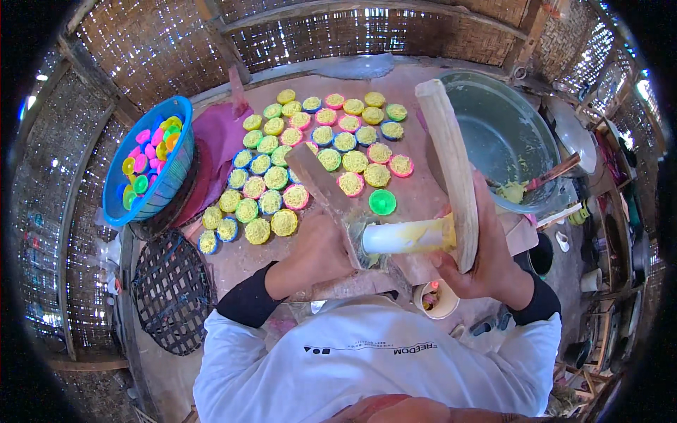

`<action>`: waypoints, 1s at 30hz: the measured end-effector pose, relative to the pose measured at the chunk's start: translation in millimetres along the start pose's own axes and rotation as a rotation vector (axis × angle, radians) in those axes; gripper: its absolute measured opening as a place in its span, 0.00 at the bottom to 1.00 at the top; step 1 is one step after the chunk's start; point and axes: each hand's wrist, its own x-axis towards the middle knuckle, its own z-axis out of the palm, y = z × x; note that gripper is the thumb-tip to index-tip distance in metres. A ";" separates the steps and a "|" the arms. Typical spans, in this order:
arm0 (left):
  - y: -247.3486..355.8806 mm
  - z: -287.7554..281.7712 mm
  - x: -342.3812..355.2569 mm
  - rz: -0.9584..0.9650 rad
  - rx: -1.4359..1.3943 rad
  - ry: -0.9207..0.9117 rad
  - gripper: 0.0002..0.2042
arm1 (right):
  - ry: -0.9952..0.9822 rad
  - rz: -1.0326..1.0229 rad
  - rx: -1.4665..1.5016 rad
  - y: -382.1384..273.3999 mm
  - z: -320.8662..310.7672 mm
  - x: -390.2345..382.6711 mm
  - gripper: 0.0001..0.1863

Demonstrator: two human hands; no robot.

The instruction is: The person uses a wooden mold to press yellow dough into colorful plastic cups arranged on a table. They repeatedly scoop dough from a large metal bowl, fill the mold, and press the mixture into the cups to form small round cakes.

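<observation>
A wooden hand press with two parts is between my hands. My left hand (317, 247) is closed on its wooden frame (321, 180), at the end with the round opening. My right hand (486, 257) grips the long pale wooden handle (455, 162) of the plunger. The plunger's white cylinder (402, 237) lies sideways between the two parts, smeared with yellow dough near the handle. Just beyond it an empty green cup mould (382, 202) stands on the table. Farther off, several coloured moulds (285, 222) hold mounds of yellow dough strands.
A blue basket (185, 144) of bright empty moulds stands at the left, above a dark woven tray (173, 292). At the right, a large green basin (493, 106) contains some yellow dough (513, 191) and a wooden-handled tool (553, 171). A pale bucket (444, 302) is below my right hand.
</observation>
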 end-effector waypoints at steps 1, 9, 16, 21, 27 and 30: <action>0.7 1.8 1.8 0.020 0.015 0.027 0.25 | 0.004 0.003 -0.014 -0.9 -2.0 -1.3 0.50; 7.2 7.3 7.5 0.030 0.069 0.058 0.24 | 0.096 -0.068 -0.087 -3.8 -10.2 -0.8 0.48; 17.8 18.1 6.3 0.024 0.004 -0.015 0.21 | 0.112 0.099 0.146 6.4 2.2 -16.4 0.44; 10.3 87.6 -11.6 -0.164 -0.385 0.140 0.17 | 0.027 0.022 0.064 7.8 31.1 -21.5 0.43; 14.8 75.5 -5.0 0.030 -0.095 -0.011 0.16 | 0.105 0.121 0.120 10.9 57.1 -45.4 0.46; -10.3 87.4 7.8 0.056 -0.120 0.014 0.17 | 0.146 0.395 0.831 37.3 73.1 -59.7 0.47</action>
